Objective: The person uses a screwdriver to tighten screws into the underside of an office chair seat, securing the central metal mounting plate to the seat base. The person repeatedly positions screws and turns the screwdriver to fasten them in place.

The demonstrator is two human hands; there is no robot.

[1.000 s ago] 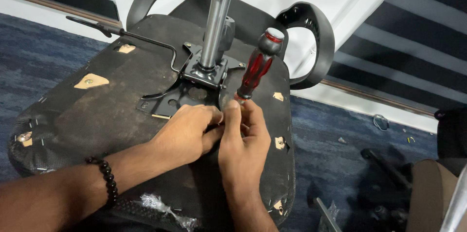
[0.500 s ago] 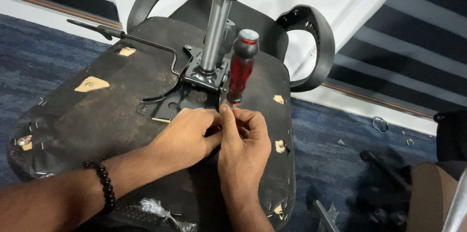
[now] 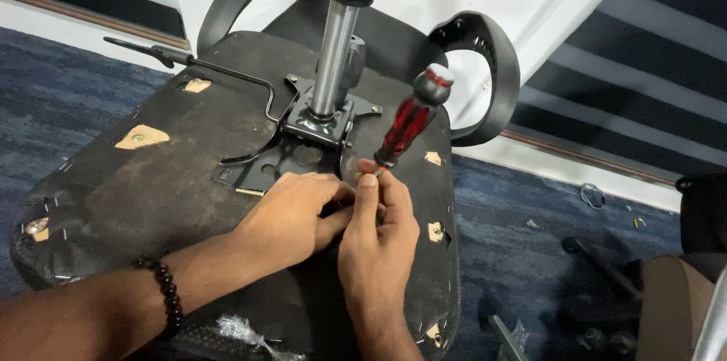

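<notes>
1. We see the red-handled screwdriver (image 3: 409, 122) now leaning right; half a second ago it stood nearly upright.
2. Our left hand (image 3: 291, 213), fingers curled, presses on the upturned chair seat (image 3: 129, 194) beside the metal bracket (image 3: 303, 145).
3. Our right hand (image 3: 379, 236) pinches the screwdriver's lower handle, touching the left hand.

Both hands, left hand (image 3: 291, 209), right hand (image 3: 379, 236), gripping red-handled screwdriver (image 3: 409, 122), upturned chair seat (image 3: 151, 187)
</notes>
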